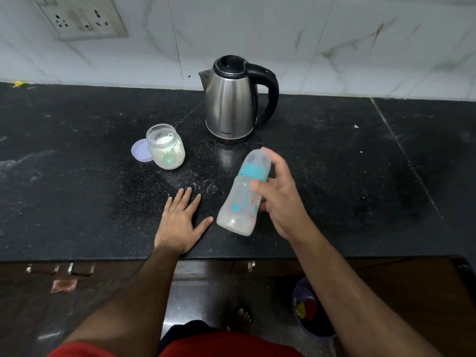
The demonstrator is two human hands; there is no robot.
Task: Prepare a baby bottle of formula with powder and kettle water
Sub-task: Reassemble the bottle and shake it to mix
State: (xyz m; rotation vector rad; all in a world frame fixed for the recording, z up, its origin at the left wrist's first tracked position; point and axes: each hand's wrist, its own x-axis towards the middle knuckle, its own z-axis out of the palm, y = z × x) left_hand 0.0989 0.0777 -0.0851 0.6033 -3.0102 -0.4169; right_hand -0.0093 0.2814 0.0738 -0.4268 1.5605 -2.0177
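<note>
Fingers of the right hand [278, 199] grip a tilted, capped baby bottle [243, 194] holding whitish contents.

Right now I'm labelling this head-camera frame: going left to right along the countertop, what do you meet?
Purple lid → powder jar → left hand → kettle → baby bottle, tilted in the right hand.

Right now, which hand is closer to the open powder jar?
Left. The left hand lies flat on the counter, in front of the powder jar; the right hand holds the bottle farther to its right.
</note>
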